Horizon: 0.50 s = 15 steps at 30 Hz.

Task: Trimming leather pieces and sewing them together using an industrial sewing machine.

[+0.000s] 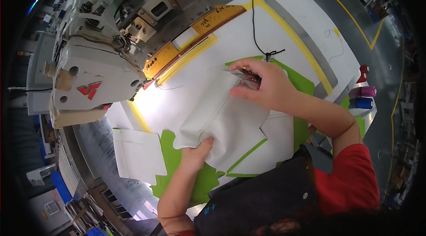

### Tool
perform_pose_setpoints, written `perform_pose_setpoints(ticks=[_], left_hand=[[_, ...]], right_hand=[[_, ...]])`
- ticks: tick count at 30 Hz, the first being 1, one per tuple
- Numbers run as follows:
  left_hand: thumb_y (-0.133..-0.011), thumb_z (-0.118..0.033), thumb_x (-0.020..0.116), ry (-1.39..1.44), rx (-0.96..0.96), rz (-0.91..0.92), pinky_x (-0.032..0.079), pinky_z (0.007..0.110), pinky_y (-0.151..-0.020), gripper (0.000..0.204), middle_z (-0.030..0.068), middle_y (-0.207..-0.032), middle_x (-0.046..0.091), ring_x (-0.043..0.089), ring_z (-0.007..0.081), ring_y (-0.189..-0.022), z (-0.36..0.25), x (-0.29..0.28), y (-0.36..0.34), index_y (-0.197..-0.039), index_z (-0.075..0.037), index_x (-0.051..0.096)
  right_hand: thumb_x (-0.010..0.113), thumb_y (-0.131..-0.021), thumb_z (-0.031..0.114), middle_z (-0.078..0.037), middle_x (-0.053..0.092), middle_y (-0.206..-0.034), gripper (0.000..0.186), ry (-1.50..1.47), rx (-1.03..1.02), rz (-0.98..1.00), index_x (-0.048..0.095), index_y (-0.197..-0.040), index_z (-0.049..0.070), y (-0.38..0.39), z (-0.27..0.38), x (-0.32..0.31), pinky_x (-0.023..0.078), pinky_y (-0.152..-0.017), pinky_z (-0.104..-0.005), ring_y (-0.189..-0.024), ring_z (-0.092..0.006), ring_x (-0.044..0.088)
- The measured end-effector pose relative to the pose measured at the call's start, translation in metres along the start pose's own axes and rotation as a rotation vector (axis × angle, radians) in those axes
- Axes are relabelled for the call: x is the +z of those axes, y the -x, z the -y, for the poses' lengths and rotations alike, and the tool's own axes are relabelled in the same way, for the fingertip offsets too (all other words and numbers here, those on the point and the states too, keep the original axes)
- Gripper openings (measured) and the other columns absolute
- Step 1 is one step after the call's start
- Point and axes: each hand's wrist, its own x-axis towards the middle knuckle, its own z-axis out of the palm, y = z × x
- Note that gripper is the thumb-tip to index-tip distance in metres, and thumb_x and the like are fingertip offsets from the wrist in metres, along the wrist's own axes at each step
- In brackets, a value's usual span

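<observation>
The left hand is pinching the near edge of the white fabric piece lying on the sewing table, while the right hand, fingers closed on small thread snips, is pressing its far edge; limp, light cloth, probably best held by its edges.

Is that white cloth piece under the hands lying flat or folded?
Mostly flat: the white fabric piece lies spread on the table, left hand pressing its edge.
</observation>
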Motion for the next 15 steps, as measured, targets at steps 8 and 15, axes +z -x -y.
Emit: perform_pose_setpoints(ticks=[8,15], left_hand=[[-0.087,-0.018,0.066,0.055,0.232,-0.081,0.048,0.028,-0.078,0.027,0.0049,-0.095,0.062,0.058,0.0128,-0.086,-0.014,0.025,-0.004,-0.105,-0.001,0.058],[-0.093,-0.022,0.058,0.024,0.234,-0.130,0.042,0.021,-0.062,0.021,-0.0001,-0.078,0.059,0.050,0.0060,-0.067,-0.011,0.031,-0.002,-0.090,-0.002,0.061]], right_hand=[[0.073,-0.078,0.024,0.003,0.049,-0.066,0.029,-0.183,0.422,0.150,0.060,-0.086,-0.001,-0.019,-0.004,-0.028,0.036,-0.054,-0.0209,-0.059,-0.0046,0.042],[0.068,-0.082,0.022,0.000,0.052,-0.068,0.028,0.043,0.037,-0.169,0.056,-0.096,0.000,-0.002,-0.002,-0.012,0.039,-0.052,-0.0244,-0.055,-0.0082,0.045]])
